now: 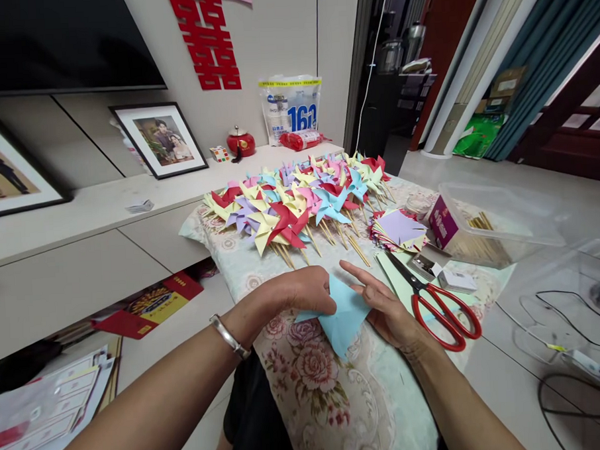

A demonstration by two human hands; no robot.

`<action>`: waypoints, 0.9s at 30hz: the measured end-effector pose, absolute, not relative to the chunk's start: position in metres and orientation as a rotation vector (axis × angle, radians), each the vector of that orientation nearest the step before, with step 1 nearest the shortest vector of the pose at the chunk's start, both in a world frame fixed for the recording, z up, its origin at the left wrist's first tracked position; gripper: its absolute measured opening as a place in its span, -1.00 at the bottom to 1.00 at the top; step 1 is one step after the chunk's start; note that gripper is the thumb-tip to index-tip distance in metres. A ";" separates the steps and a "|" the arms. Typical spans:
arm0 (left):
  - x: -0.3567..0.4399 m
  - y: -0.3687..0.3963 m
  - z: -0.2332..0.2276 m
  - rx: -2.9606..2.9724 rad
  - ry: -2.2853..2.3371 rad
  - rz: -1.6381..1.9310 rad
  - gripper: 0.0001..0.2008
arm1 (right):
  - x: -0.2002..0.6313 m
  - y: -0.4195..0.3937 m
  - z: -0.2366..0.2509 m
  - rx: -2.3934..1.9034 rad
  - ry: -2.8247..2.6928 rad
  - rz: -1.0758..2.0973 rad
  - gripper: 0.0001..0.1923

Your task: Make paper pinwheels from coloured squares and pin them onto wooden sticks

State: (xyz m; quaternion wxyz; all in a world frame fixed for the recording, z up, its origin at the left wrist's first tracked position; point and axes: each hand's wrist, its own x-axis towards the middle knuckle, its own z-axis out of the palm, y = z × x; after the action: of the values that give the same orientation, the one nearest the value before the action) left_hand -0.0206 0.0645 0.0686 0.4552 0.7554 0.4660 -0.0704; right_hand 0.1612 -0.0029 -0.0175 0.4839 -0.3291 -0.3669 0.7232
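The person's left hand (313,292) grips a light blue paper (344,319), its thumb pressed over the sheet and its fingers curled behind. The paper is held just above the near part of the cloth-covered table (316,377), between the two hands, with one corner pointing down toward the printed roses. The right hand (389,308) is at the paper's right edge, palm turned inward and index finger extended; I cannot tell whether its grip is closed on the sheet. A silver bracelet (230,336) circles the left wrist. Just beside the right hand, red-handled scissors (418,284) lie partly over pale green paper (392,272), near a small white box (457,281). Beyond the hands, many coloured pinwheels (287,222) lie massed together, with a few loose sticks (359,251) in front. To their right are a stack of cut paper (402,227) and a clear plastic tub (521,227) containing more sticks.
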 end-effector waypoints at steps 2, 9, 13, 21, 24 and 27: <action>-0.018 0.065 0.071 1.897 1.164 -0.186 -0.78 | 0.160 -0.002 -0.019 -0.815 -0.920 1.762 -0.22; -0.011 0.064 0.068 2.008 1.155 -0.168 -0.70 | 0.155 -0.003 -0.014 -0.969 -0.993 1.769 -0.03; -0.006 0.063 0.065 2.051 1.146 -0.183 -0.65 | 0.153 -0.003 -0.010 -1.039 -1.031 1.740 -0.01; -0.001 0.062 0.065 2.091 1.143 -0.165 -0.60 | 0.151 -0.002 -0.003 -1.099 -1.133 1.675 0.00; 0.000 0.063 0.062 2.049 1.146 -0.142 -0.61 | 0.151 -0.002 -0.002 -1.104 -1.137 1.687 -0.01; -0.004 0.066 0.056 1.970 1.119 -0.083 -0.68 | 0.150 -0.002 -0.002 -1.137 -1.135 1.648 -0.02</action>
State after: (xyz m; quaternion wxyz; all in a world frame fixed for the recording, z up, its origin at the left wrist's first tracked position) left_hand -0.0036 0.0660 0.0561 0.4235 0.7871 0.4473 -0.0333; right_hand 0.1505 -0.0020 -0.0019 0.4078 -0.4509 -0.4503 0.6539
